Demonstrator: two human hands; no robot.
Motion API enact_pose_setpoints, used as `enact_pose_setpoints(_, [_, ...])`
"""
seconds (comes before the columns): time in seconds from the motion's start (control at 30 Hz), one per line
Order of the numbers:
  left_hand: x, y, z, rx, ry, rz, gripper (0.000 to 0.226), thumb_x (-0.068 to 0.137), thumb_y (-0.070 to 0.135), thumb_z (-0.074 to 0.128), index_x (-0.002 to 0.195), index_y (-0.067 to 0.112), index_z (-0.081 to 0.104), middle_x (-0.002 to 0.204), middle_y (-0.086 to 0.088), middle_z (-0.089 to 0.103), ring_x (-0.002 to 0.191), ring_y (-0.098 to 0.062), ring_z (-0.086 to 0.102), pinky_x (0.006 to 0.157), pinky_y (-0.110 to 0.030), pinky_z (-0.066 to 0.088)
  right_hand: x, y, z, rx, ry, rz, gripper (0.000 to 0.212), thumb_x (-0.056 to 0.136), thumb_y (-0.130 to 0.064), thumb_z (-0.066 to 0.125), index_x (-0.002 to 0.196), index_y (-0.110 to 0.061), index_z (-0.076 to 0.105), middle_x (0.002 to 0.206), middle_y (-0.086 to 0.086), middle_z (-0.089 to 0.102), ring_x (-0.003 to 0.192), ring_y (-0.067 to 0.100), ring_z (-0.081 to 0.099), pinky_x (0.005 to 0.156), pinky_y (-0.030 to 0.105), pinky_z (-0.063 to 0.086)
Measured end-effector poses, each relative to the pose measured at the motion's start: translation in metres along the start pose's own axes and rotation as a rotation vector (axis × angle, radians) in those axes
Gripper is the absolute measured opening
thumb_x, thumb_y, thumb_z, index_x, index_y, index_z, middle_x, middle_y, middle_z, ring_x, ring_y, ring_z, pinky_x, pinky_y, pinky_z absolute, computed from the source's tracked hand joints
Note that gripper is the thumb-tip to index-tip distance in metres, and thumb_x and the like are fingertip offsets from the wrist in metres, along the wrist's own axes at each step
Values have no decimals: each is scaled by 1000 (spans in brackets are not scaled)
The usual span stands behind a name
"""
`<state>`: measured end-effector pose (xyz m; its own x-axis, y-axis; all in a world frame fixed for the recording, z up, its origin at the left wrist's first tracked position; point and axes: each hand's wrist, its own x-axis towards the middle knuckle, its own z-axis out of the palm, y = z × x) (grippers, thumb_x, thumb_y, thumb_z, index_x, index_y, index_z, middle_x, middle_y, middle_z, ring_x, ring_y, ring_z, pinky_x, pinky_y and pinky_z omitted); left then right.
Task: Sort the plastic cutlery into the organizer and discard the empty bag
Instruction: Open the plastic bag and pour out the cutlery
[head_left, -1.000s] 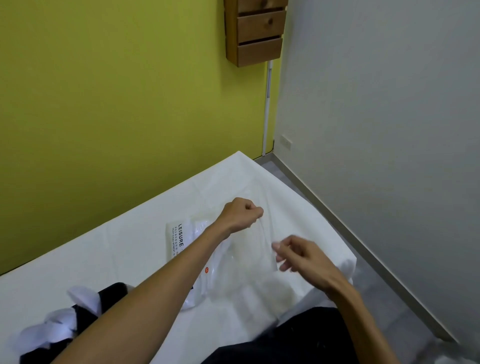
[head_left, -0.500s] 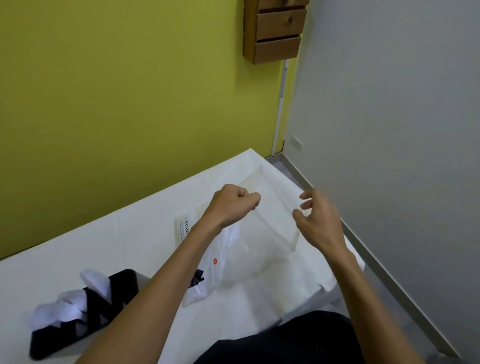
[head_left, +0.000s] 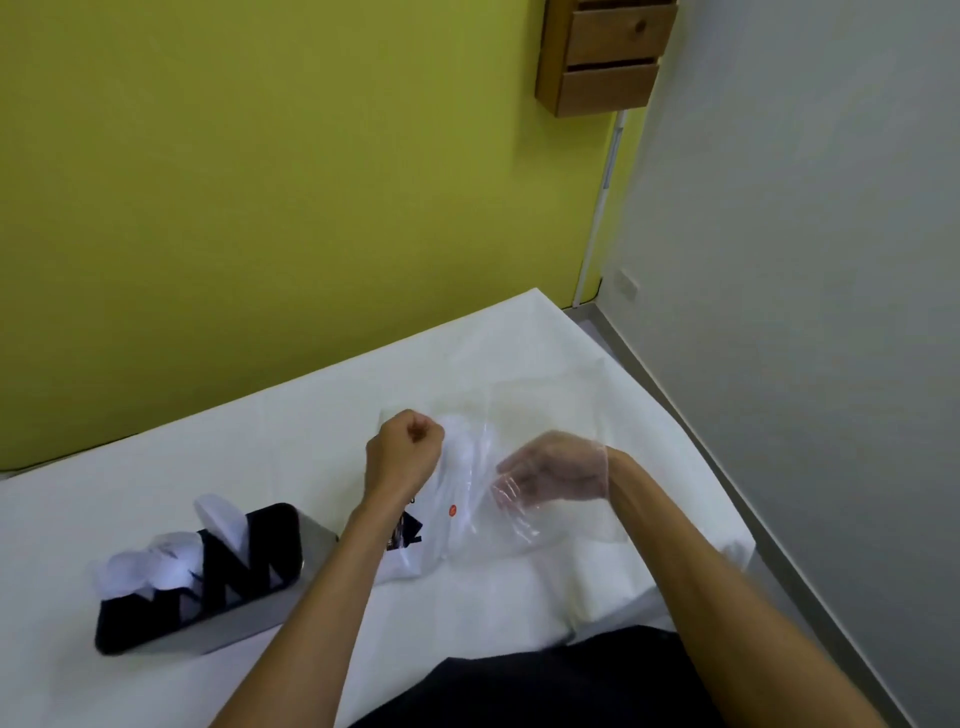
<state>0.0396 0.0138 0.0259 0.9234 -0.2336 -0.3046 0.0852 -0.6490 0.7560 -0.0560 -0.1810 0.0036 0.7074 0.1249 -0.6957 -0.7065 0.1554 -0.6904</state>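
- Lower left of frame: black organizer on the white table, white cutlery sticking out of its top, tilted toward upper left.
- Centre: left hand in a tight fist, fingers curled and pressed together, gripping the left edge of the bag.
- Bag is clear plastic, centre to right of centre, partly lifted off the table. White pieces inside, just right of the left fist; blurred, type not readable. Orange dot on its lower left part.
- Right of centre: right hand is inside the bag, seen through the plastic. Fingers loosely curled, pointing left toward the white pieces; can't tell if they pinch anything.
- Top right: wooden drawers on the wall.
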Motion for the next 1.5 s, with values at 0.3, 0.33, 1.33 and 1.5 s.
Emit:
enact_pose_setpoints(0.3, [14, -71, -5, -67, 74, -292, 75, 88, 52, 64, 143, 10, 37, 136, -12, 54, 122, -33, 55, 94, -36, 45, 13, 4, 32, -232, 78, 90, 45, 88, 4, 57, 45, -9, 55, 49, 3, 55, 31, 9, 47, 36, 20, 34])
enact_pose_setpoints(0.33, [15, -68, -8, -87, 35, -312, 80, 86, 57, 64, 145, 11, 36, 134, -9, 56, 121, -31, 56, 92, -34, 45, 16, 3, 35, -315, 113, 84, 39, 84, -5, 63, 47, -10, 53, 46, 3, 50, 28, 9, 40, 37, 19, 29])
enact_pose_setpoints(1.33, [17, -23, -17, -444, -377, -148, 48, 84, 41, 77, 123, 23, 54, 113, -3, 72, 98, -21, 71, 75, -33, 58, 52, 8, 58, 382, 80, -130, 25, 99, -23, 55, 116, -6, 59, 95, 7, 71, 81, 20, 69, 77, 34, 58])
enact_pose_setpoints(1.5, [23, -26, -23, -393, -258, -166, 55, 78, 28, 86, 123, 18, 55, 112, -4, 71, 97, -22, 70, 73, -34, 57, 49, 5, 54, 312, 152, -197, 27, 94, -25, 60, 113, -6, 59, 102, 10, 67, 89, 25, 67, 82, 38, 58])
